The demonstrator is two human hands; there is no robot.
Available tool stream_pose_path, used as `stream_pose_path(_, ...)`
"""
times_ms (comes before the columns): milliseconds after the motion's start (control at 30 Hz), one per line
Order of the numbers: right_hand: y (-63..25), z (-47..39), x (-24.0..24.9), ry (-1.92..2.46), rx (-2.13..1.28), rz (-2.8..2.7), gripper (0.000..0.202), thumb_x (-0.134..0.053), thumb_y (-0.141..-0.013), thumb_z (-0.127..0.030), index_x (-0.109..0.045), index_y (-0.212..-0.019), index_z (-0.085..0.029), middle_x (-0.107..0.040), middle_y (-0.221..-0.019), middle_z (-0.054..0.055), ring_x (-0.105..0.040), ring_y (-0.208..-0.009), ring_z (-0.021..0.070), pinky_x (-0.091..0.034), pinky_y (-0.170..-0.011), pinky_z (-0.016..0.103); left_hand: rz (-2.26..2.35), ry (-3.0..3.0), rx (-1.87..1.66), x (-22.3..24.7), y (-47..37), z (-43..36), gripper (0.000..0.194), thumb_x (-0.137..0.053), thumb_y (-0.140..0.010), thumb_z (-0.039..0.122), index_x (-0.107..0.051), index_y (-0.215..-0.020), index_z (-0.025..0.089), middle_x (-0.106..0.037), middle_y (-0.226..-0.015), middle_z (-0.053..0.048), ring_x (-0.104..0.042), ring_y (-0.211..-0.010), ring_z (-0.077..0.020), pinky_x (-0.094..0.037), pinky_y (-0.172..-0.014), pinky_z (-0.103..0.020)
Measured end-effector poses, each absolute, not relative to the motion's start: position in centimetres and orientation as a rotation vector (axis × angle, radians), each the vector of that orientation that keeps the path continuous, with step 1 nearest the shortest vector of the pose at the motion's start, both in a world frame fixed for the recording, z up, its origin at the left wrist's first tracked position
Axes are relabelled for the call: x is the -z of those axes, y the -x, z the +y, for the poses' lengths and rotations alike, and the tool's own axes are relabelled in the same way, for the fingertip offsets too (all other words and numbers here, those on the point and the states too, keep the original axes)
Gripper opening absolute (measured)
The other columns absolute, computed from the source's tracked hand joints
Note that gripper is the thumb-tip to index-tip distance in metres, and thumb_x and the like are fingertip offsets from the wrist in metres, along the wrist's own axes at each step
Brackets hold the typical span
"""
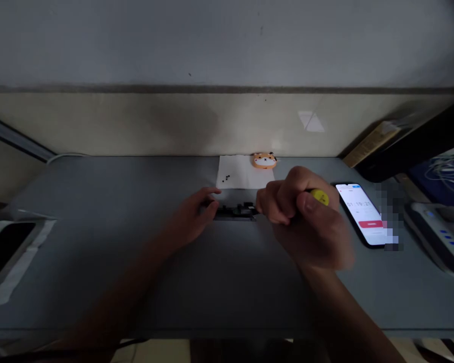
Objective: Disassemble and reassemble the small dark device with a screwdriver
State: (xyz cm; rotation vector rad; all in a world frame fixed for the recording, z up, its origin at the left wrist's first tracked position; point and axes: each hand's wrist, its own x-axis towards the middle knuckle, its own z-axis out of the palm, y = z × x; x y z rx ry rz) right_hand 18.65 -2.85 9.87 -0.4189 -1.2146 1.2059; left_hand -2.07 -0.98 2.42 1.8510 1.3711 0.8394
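Note:
A small flat black part (235, 212) lies on the grey table (109, 212) near its middle. My left hand (194, 214) rests on the table with its fingertips pressed on the part's left end. My right hand (300, 212) is closed around a yellow-handled screwdriver (320, 196), whose tip points at the part's right end. The screwdriver's shaft is hidden by my fingers.
A white paper sheet (245, 174) behind the part carries a few tiny black screws (225, 178) and an orange animal-shaped figure (265, 160). A lit phone (363, 214) lies right of my hand, a power strip (439, 234) farther right. A dark screen in wrapping (3, 252) sits at the left edge.

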Motion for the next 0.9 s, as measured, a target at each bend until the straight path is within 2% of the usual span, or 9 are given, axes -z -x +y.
stream_pose_path(267, -18.9, -2.6, -10.3, 0.437, -1.311, -1.147, 0.039, -0.065, -0.090, -0.032, -0.039, -0.062, -0.023, -0.029, -0.054, -0.006, -0.029, -0.048, 0.0095, -0.028, -0.052, 0.031, 1.375, -1.866, -0.774, -2.2, 2.5, -0.9, 0.039, -0.048, -0.095, 0.046, -0.061, -0.123, 0.023, -0.071, -0.093, -0.002, -0.066, -0.080, -0.0176, -0.055, -0.079, -0.032)
stream_pose_path(433, -20.1, -1.3, -11.0, 0.513, -1.230, -1.079, 0.041, -0.071, -0.083, -0.037, -0.040, -0.059, -0.024, -0.028, -0.054, -0.007, -0.026, -0.044, 0.0086, -0.031, -0.047, 0.030, 1.456, -2.001, -0.719, -1.6, 3.1, -0.7, 0.046, -0.062, -0.089, 0.045, -0.062, -0.130, 0.026, -0.071, -0.113, -0.006, -0.068, -0.106, -0.0252, -0.055, -0.099, -0.041)
stream_pose_path(600, -22.5, 1.5, -10.4, 0.835, -0.916, -0.839, 0.034, -0.069, -0.076, -0.031, -0.042, -0.055, -0.023, -0.030, -0.052, -0.006, -0.020, -0.043, 0.0071, -0.011, -0.041, 0.028, 1.422, -2.096, -0.551, -2.0, 3.4, -0.8, 0.061, -0.078, -0.081, 0.049, -0.063, -0.137, 0.029, -0.068, -0.130, -0.007, -0.063, -0.122, -0.0317, -0.052, -0.108, -0.047)
stream_pose_path(733, -25.0, 3.7, -8.8, 0.992, -0.882, -0.699, 0.039, -0.065, -0.080, -0.041, -0.038, -0.058, -0.024, -0.027, -0.052, -0.008, -0.019, -0.041, 0.0058, -0.012, -0.038, 0.024, 1.363, -2.138, -0.557, -2.3, 3.3, -0.9, 0.062, -0.081, -0.079, 0.050, -0.066, -0.136, 0.030, -0.069, -0.130, -0.008, -0.062, -0.126, -0.0341, -0.051, -0.110, -0.049)
stream_pose_path(900, -27.1, 5.0, -7.2, 1.042, -1.039, -0.603, 0.036, -0.061, -0.084, -0.043, -0.038, -0.064, -0.025, -0.023, -0.048, -0.011, -0.016, -0.039, 0.0070, -0.017, -0.035, 0.023, 1.414, -2.104, -0.566, -2.7, 3.4, -1.1, 0.062, -0.082, -0.077, 0.046, -0.067, -0.136, 0.032, -0.068, -0.133, -0.007, -0.065, -0.124, -0.0356, -0.054, -0.108, -0.050)
